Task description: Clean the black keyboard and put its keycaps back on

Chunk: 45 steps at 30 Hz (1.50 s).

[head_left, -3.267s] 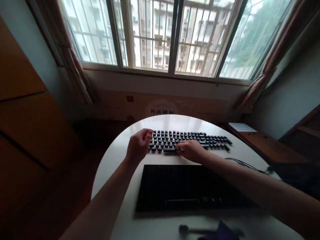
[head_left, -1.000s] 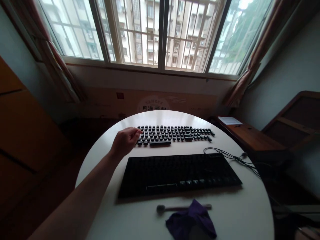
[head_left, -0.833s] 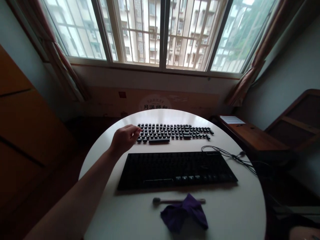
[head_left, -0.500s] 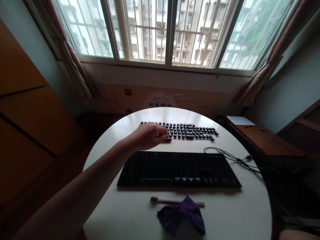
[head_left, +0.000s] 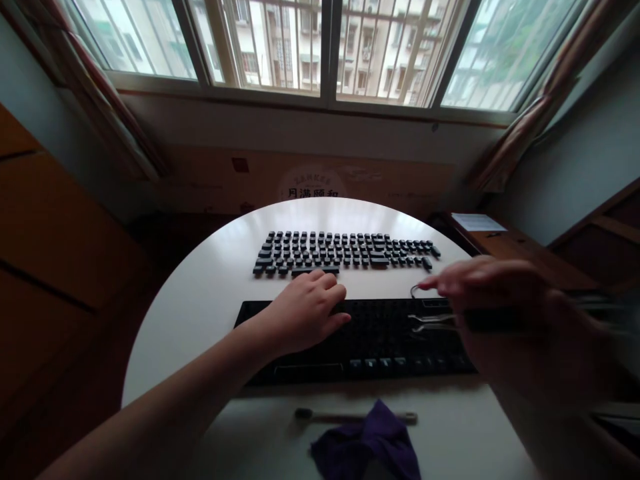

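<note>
My left hand (head_left: 307, 310) hovers over or rests on the left half of the black keyboard (head_left: 390, 333); contact is unclear. Its fingers are slightly bent, with the thumb apart, and nothing shows in it. At the right, blurred by motion, my right hand (head_left: 505, 307) is closed around a keycap puller (head_left: 435, 322) with a dark handle. The puller's two metal wires point left above the keyboard's right part. Loose black keycaps (head_left: 320, 253) lie in keyboard-like rows behind the keyboard.
In front of the keyboard, a toothbrush (head_left: 340, 418) lies partly under a purple cloth (head_left: 367, 443) on the white round table (head_left: 175, 320). My right hand hides most of the keyboard's cable (head_left: 415, 289). A wooden desk (head_left: 485, 242) with paper stands to the right, below the window.
My left hand has come back from the keycap rows to the keyboard. My right hand has entered from the lower right, bringing the keycap puller. The view has shifted slightly.
</note>
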{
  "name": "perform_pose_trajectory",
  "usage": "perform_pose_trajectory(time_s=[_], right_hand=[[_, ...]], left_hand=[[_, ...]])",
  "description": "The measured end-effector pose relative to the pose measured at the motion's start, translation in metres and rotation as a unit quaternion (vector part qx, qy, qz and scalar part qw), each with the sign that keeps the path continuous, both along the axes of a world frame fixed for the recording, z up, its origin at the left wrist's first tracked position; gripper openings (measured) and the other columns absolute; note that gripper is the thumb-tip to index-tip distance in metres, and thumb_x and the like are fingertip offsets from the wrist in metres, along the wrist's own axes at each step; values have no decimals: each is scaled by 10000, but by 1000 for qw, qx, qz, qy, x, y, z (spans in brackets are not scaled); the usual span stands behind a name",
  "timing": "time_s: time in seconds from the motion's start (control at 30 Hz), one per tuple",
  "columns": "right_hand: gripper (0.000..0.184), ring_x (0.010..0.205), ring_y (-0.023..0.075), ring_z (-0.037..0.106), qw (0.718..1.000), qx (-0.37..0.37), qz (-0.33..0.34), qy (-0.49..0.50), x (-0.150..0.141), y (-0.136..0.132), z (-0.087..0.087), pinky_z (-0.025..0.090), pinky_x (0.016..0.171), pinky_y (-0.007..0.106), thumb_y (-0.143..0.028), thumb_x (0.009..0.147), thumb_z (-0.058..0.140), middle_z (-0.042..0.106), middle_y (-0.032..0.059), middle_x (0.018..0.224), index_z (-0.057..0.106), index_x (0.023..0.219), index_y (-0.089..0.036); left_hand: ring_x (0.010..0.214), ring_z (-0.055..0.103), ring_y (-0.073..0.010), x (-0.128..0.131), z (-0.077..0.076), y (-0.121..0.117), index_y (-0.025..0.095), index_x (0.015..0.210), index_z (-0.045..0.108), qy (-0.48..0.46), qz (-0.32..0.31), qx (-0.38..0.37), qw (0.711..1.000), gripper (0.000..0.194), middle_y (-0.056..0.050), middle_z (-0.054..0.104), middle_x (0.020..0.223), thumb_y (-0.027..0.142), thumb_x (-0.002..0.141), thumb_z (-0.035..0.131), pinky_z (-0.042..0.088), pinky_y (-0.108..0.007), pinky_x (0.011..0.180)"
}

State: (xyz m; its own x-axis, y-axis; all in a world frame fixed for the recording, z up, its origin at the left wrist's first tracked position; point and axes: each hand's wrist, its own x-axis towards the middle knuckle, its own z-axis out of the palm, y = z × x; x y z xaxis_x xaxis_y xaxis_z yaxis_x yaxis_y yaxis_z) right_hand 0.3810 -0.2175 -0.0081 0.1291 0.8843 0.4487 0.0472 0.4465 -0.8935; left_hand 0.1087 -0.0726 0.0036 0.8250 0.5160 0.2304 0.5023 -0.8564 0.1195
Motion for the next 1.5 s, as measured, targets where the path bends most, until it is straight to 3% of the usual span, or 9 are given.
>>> perform_pose_trajectory(time_s=[0.03,0.1,0.23,0.43,0.6,0.8,1.13,1.37,1.5], right_hand=[[397,906,255,634,997,12,-5,74,-17,26,16,553,859,478,-489,999,323,631,57,909,672,990,-300],[318,670,189,587,987,-45,45,148,-43,62,33,558,682,365,-440,972,395,571,12,697,645,885,-263],[317,389,114,347,949,-186,165,192,-53,79,22,462,464,255,-468,958,432,309,-95,417,578,822,-222],[292,533,148,637,912,-197,332,139,-43,76,4,516,444,225,-488,914,603,665,-13,638,537,950,-206],[304,766,142,706,904,-164,385,81,-44,78,1,547,500,167,-403,896,712,736,63,870,539,1018,-185],[376,502,76,609,906,-224,359,-25,-44,77,-11,477,438,132,-536,935,622,652,-13,654,518,927,-175],[339,474,89,568,894,-265,335,-135,-48,77,-19,437,417,155,-532,981,535,594,-46,626,474,913,-206],[260,518,104,567,872,-231,322,-287,-49,70,-5,416,473,172,-450,997,527,611,-31,633,508,927,-200],[219,484,79,486,861,-145,310,-377,-53,67,4,334,479,173,-389,982,577,561,-56,591,534,898,-191]], left_hand=[[1076,595,-297,1,-1,-1,207,1104,658,-2,8,-2,1000,302,-114,673,1153,441,923,603,479,-428,910],[1221,540,-320,3,-8,-3,225,1281,591,-4,6,-13,1000,422,-120,613,1328,445,922,613,443,-462,1006],[1342,470,-326,7,-28,2,223,1363,545,-9,-13,-40,999,489,-137,529,1460,429,924,616,387,-477,1109],[1379,454,-325,7,-37,10,253,1412,508,-9,-26,-74,997,525,-141,493,1499,416,923,606,394,-471,1118],[1307,523,-329,8,-28,5,241,1395,522,17,-28,-92,995,493,-140,557,1431,400,933,589,423,-482,1086],[1354,486,-327,8,-30,3,193,1442,479,69,-5,-83,994,545,-171,524,1473,464,972,525,377,-460,1116],[1415,421,-307,9,-33,0,197,1498,425,86,12,-96,992,576,-151,476,1525,482,1000,471,307,-441,1162],[1402,437,-312,8,-36,1,197,1487,441,76,10,-83,994,575,-149,495,1511,500,999,465,318,-443,1150],[1393,447,-305,8,-38,0,200,1487,439,79,11,-69,994,569,-146,503,1505,508,1008,437,320,-434,1141]])
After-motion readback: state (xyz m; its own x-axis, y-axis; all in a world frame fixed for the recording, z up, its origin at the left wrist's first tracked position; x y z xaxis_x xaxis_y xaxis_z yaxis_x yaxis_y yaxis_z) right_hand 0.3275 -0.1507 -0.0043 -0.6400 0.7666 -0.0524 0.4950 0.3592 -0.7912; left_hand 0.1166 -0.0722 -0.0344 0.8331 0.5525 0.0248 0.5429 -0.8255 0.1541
